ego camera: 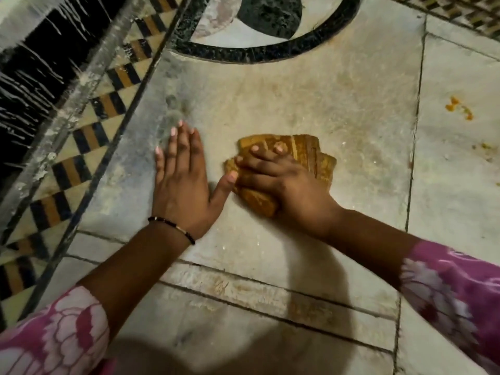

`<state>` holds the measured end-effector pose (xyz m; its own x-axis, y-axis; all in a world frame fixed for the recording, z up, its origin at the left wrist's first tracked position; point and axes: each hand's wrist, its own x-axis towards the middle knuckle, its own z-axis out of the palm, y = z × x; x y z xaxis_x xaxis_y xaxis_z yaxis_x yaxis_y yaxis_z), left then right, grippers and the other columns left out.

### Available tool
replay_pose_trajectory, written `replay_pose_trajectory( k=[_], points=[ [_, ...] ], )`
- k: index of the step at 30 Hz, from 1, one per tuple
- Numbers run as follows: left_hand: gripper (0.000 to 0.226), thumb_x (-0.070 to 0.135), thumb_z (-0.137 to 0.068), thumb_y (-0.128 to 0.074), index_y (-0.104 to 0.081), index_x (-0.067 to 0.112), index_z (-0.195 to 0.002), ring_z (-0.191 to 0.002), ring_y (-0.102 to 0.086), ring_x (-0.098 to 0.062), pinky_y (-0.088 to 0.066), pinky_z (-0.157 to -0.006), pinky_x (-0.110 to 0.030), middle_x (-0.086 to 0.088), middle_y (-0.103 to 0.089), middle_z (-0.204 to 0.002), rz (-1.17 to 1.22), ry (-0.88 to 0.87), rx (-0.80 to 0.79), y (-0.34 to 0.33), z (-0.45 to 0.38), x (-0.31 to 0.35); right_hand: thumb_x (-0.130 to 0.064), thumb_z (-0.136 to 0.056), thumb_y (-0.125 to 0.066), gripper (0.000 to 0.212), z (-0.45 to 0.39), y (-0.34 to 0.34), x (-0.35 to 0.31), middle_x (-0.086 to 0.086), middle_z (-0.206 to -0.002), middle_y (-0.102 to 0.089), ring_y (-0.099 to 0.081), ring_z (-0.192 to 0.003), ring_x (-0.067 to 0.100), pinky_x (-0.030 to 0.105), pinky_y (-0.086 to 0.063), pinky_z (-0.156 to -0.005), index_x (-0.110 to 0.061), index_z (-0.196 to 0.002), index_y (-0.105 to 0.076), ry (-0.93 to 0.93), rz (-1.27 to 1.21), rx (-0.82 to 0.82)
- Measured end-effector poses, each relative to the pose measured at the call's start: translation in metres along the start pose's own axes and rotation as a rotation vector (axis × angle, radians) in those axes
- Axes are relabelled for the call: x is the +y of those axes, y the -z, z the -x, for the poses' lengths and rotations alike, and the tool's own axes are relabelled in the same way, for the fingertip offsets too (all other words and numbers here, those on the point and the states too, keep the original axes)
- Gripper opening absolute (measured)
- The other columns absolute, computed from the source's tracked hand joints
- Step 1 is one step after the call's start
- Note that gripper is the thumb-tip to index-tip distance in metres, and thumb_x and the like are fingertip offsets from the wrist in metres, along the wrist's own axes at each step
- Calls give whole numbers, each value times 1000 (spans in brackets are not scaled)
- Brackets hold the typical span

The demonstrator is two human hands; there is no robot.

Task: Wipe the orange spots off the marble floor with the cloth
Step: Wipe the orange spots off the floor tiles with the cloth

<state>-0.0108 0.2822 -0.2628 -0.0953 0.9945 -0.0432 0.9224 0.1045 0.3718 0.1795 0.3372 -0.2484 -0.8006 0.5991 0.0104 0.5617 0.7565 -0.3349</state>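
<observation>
My right hand [281, 182] grips the bunched cloth [305, 155]: soft, light, best held on top. Left hand [181, 182] spread flat on floor [324, 98]. Orange spots [460, 108] at 2 o'clock.

The marble floor [311, 104] is pale grey-white stone, matt and dull, with a scuffed, dusty, faintly streaked surface and dark grout lines between slabs. The orange spots [460, 108] look like wet, pasty smears on it. The cloth [311, 155] is soft, crumpled fabric, ochre-stained, with a ribbed or striped weave. A curved inlay band [270, 54] is dark speckled stone, slightly glossier than the slabs. The checkered border [113, 104] is tan and black stone pieces. The sleeves [59, 339] are thin printed cloth, pink with a white floral pattern. The bracelet [173, 228] is small dark beads, glossy.
</observation>
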Motion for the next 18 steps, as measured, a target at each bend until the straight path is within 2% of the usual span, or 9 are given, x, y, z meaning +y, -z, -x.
replay_pose_trajectory(
  k=[2,4,6,8,10,12,14,16,18],
  points=[
    [94,70,-82,-7,-1,4,-148,-144,5,-27,8,-115,-43,-16,4,-157,-30,-52,-5,2,-16,-3,-32,-86,-55,38,15,12,21,10,-135,-54,-43,-130,31,47,-32,-107,-18,-120,-63,33,6,6],
    [97,74,-81,-1,-2,4,-148,-145,4,-27,7,-115,-44,-15,3,-157,-89,-73,-27,0,-23,-8,-31,-88,-58,34,16,24,49,12,-132,-56,-46,-127,29,40,-33,-108,-15,-117,-65,-72,1,76],
    [99,75,-80,3,-5,2,-148,-145,0,-27,6,-115,-45,-16,0,-157,-141,-89,-38,-2,-23,-7,-32,-91,-52,35,-10,34,69,12,-132,-56,-46,-127,26,29,-26,-108,-14,-119,-63,-221,-16,154],
    [100,75,-81,3,-7,2,-148,-145,-2,-27,5,-115,-45,-16,-2,-157,-162,-92,-44,-3,-22,-5,-31,-94,-49,33,-53,37,74,7,-134,-54,-44,-128,24,25,-24,-105,-17,-121,-62,-335,-11,248],
    [98,74,-82,0,-9,1,-147,-144,-4,-28,5,-115,-44,-16,-4,-157,-171,-88,-41,-4,-23,-5,-29,-95,-47,31,-91,28,64,3,-133,-55,-45,-125,22,21,-24,-99,-21,-120,-62,-353,10,250],
    [96,73,-84,-3,-12,1,-147,-144,-7,-29,3,-115,-44,-17,-7,-156,-167,-97,-36,-3,-23,-5,-27,-93,-50,27,-100,15,44,6,-126,-61,-51,-118,26,28,-29,-98,-18,-113,-67,-212,-42,241],
    [95,72,-85,-6,-15,1,-147,-144,-9,-28,1,-116,-44,-17,-10,-156,-147,-95,-38,-2,-22,-5,-26,-91,-58,24,-67,3,29,8,-125,-62,-52,-121,28,41,-36,-102,-16,-111,-68,-58,-66,204],
    [95,73,-84,-8,-15,1,-147,-144,-8,-27,-1,-116,-45,-16,-10,-156,-142,-86,-41,-1,-22,-4,-23,-89,-63,28,-13,3,29,6,-132,-56,-44,-129,27,47,-32,-107,-17,-116,-66,-51,-91,142],
    [98,75,-83,-9,-14,1,-147,-144,-7,-27,-1,-116,-46,-16,-9,-156,-153,-78,-48,-1,-22,-4,-23,-87,-62,30,27,14,46,4,-133,-52,-42,-130,27,40,-25,-113,-18,-117,-63,-118,-76,145]
  ],
)
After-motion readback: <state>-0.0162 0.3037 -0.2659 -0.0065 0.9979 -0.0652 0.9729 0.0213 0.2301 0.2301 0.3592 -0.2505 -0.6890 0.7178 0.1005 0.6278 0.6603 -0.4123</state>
